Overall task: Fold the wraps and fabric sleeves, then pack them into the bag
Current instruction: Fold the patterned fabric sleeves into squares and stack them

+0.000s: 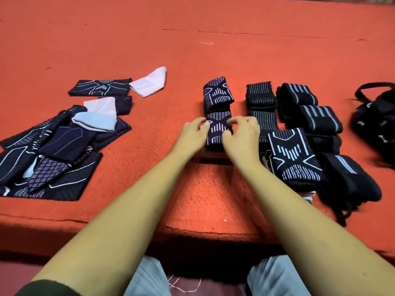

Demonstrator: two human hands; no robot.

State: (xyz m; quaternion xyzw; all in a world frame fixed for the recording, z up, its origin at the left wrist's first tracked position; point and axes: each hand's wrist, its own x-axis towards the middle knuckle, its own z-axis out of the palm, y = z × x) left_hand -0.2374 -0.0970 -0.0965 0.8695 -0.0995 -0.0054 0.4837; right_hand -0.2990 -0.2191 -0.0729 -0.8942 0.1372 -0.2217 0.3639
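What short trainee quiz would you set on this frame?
1. True or false: the left hand and right hand both grip the folded dark patterned fabric sleeve.
2. The black strapped fabric bag lies: A) far right, B) far left, C) on the lap.
3. Fill in: the pile of unfolded dark sleeves lies on the ___ side of the orange carpet.
Key: 1 true; 2 A; 3 left.
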